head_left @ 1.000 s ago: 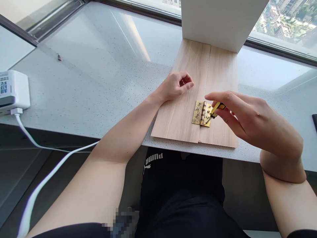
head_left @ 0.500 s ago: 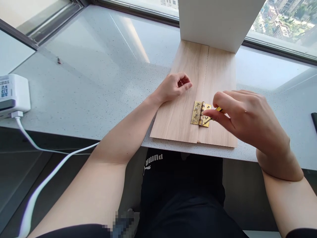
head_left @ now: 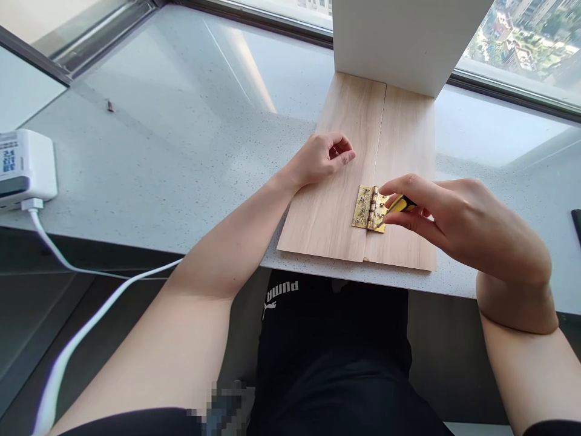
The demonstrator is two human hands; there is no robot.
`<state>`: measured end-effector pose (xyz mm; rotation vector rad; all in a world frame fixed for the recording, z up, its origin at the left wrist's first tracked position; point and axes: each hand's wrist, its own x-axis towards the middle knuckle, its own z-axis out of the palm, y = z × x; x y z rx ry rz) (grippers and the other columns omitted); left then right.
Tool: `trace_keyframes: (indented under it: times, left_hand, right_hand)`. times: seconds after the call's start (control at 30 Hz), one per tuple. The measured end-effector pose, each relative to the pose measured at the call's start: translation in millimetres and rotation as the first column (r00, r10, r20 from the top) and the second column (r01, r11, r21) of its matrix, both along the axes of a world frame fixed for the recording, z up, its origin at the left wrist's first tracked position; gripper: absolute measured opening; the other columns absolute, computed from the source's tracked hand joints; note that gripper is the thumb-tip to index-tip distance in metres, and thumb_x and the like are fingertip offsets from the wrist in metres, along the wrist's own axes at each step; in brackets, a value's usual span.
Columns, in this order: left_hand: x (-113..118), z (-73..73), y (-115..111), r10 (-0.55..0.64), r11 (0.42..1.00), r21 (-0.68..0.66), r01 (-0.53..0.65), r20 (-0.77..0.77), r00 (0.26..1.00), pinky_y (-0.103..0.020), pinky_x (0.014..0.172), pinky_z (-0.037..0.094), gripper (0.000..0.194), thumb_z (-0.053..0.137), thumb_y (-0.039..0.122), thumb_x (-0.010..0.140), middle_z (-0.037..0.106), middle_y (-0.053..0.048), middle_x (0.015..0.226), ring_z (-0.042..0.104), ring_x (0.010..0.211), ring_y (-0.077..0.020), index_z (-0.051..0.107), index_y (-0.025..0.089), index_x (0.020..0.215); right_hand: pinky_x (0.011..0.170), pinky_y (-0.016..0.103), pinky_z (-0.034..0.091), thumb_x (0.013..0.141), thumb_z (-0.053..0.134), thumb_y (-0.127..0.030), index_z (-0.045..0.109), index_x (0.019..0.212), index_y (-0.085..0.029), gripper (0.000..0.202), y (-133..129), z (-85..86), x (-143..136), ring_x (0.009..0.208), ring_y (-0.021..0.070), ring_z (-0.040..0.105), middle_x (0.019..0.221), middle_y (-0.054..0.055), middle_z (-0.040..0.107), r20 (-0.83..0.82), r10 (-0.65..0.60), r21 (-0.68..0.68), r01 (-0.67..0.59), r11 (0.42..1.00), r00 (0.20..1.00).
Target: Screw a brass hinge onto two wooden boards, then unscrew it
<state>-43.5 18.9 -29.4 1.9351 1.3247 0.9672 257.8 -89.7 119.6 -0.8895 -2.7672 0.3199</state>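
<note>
My right hand [head_left: 458,212] is closed round a small screwdriver [head_left: 400,204] with a yellow and black handle. Its thin shaft slants down to the left, the tip at the lower part of a brass hinge [head_left: 363,207]. The hinge lies opened flat across the seam of two light wood boards [head_left: 318,224]; my fingers cover part of its right leaf. Whether the tip sits in a screw is too small to tell. My left hand [head_left: 324,158] rests on the left board above the hinge, fingers curled in, and the inside of its grasp is hidden.
A white upright panel or box [head_left: 403,42] stands at the boards' far end, before the window. On the left of the speckled countertop [head_left: 181,151] are a white charger [head_left: 34,166] with a white cable [head_left: 91,339] and a small dark bit [head_left: 109,106]. A dark object [head_left: 576,224] lies at the right edge.
My right hand has shifted slightly right and its fingers have changed their hold, showing more of the screwdriver handle. The left hand stays on the board. The view has moved slightly.
</note>
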Motion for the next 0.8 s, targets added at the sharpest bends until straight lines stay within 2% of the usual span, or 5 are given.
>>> trace_keyframes:
  times: [0.3, 0.4, 0.53, 0.6, 0.8]
  left_hand:
    - [-1.0, 0.6, -0.3, 0.001, 1.0, 0.007, -0.001, -0.004, 1.0, -0.042, 0.093, 0.065, 0.015, 0.08, 0.038, 0.106, 0.084, -0.009, 0.103, 0.076, 0.096, -0.0256, 0.078, 0.022, 0.105]
    - [-1.3, -1.1, 0.6, -0.006, 1.0, 0.014, 0.006, -0.005, 1.0, -0.042, 0.093, 0.064, 0.015, 0.08, 0.037, 0.107, 0.084, -0.009, 0.103, 0.077, 0.096, -0.0252, 0.078, 0.022, 0.106]
    - [-1.1, -1.7, 1.0, -0.019, 1.0, 0.005, 0.019, 0.008, 1.0, -0.042, 0.091, 0.062, 0.016, 0.081, 0.038, 0.107, 0.083, -0.008, 0.104, 0.075, 0.096, -0.0242, 0.077, 0.023, 0.105]
    - [-0.6, -0.9, 0.6, -0.036, 0.999, -0.005, 0.037, 0.019, 0.999, -0.042, 0.092, 0.062, 0.016, 0.078, 0.039, 0.109, 0.084, -0.007, 0.106, 0.074, 0.095, -0.0229, 0.077, 0.024, 0.105]
    - [0.7, 0.9, -0.2, -0.021, 1.0, -0.007, 0.021, 0.014, 1.0, -0.044, 0.093, 0.063, 0.018, 0.082, 0.04, 0.107, 0.084, -0.009, 0.107, 0.076, 0.098, -0.026, 0.077, 0.023, 0.107]
  right_hand:
    - [0.056, 0.036, 0.019, 0.116, 0.055, -0.085, 0.056, 0.082, -0.025, 0.069, 1.4, -12.4, -16.6, 0.055, 0.0134, 0.025, 0.06, -0.003, 0.046, -0.06, -0.177, 0.217, 0.185, 0.958, 0.982]
    - [0.059, 0.037, 0.03, 0.126, 0.046, -0.069, 0.065, 0.093, -0.024, 0.059, -0.9, -6.2, -12.7, 0.06, 0.0169, 0.043, 0.072, 0.002, 0.061, -0.034, -0.18, 0.157, 0.183, 0.97, 0.983]
    - [0.078, 0.041, 0.052, 0.129, 0.04, -0.038, 0.071, 0.143, -0.016, 0.041, 0.8, 1.3, -5.6, 0.086, 0.023, 0.071, 0.123, 0.016, 0.081, -0.077, -0.065, 0.016, 0.067, 0.998, 0.995]
    - [0.079, 0.04, 0.054, 0.128, 0.044, -0.028, 0.067, 0.158, -0.019, 0.039, 2.5, 2.3, -4.5, 0.089, 0.0223, 0.074, 0.126, 0.013, 0.082, -0.098, -0.003, 0.019, 0.005, 1.0, 0.995]
    - [0.069, 0.037, 0.051, 0.125, 0.056, -0.027, 0.079, 0.135, -0.022, 0.026, 2.3, -2.3, -7.5, 0.076, 0.0192, 0.067, 0.108, 0.008, 0.083, -0.101, 0.075, 0.099, -0.065, 0.993, 0.992]
